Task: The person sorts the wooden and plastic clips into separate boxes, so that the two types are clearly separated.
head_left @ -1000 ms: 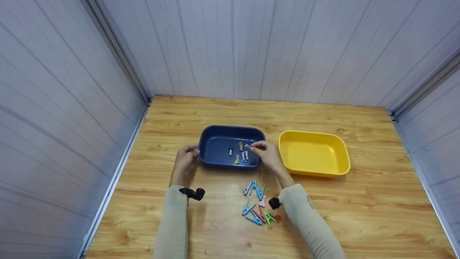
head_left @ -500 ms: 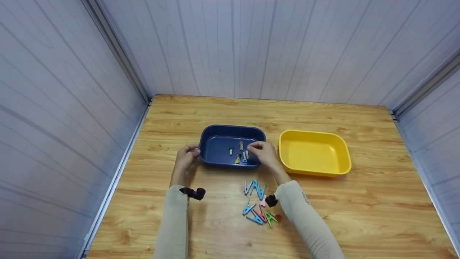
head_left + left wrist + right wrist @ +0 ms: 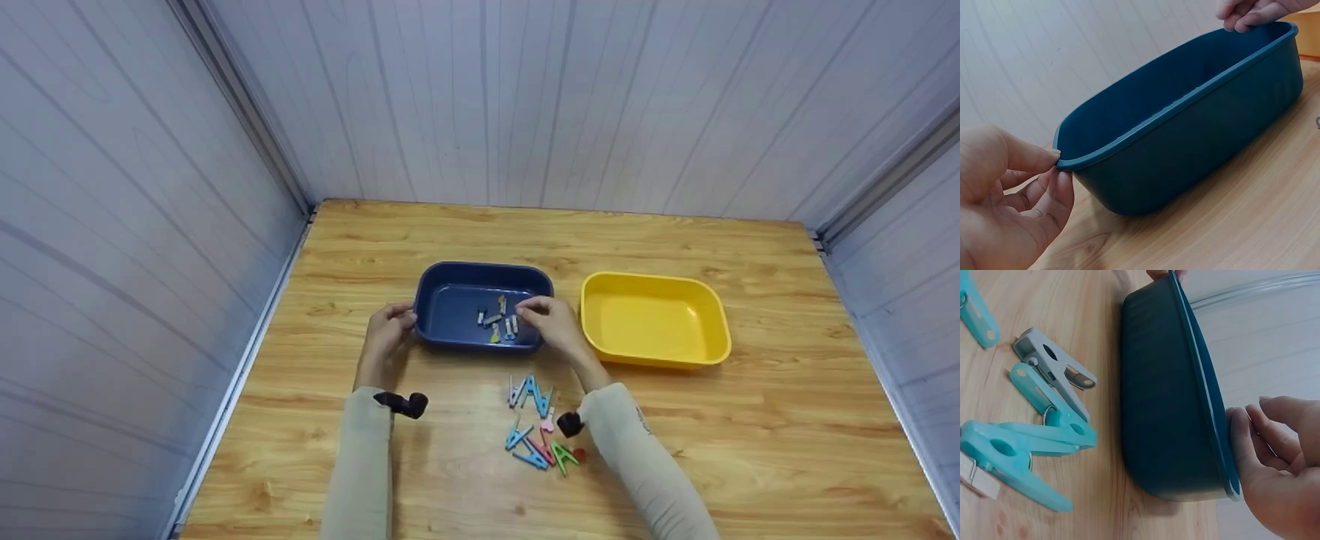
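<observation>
My left hand [image 3: 386, 330] pinches the left end rim of a dark blue plastic basin [image 3: 1196, 140] between thumb and fingers. Over the basin's right end hovers my right hand [image 3: 555, 322]; the right wrist view shows its thumb and fingers [image 3: 1280, 433] loosely bent beside the rim, with nothing seen between them. Several small wooden clothespins lie on the basin floor, among them a slanted one [image 3: 493, 319] and one with a yellow ornament [image 3: 495, 334]. The basin's high wall hides them in both wrist views.
Right of the blue basin stands a yellow basin [image 3: 656, 358]. In front lie several plastic clothespins, including a blue one [image 3: 530, 386], a green one [image 3: 562, 457] and a grey one [image 3: 1053, 365]. A pink heart-shaped ornament [image 3: 547, 425] is among them. Panelled walls [image 3: 480, 105] enclose the table.
My right hand held a small clothespin and has let it go; one more now lies slanted on the basin floor. The left hand stays on the rim.
</observation>
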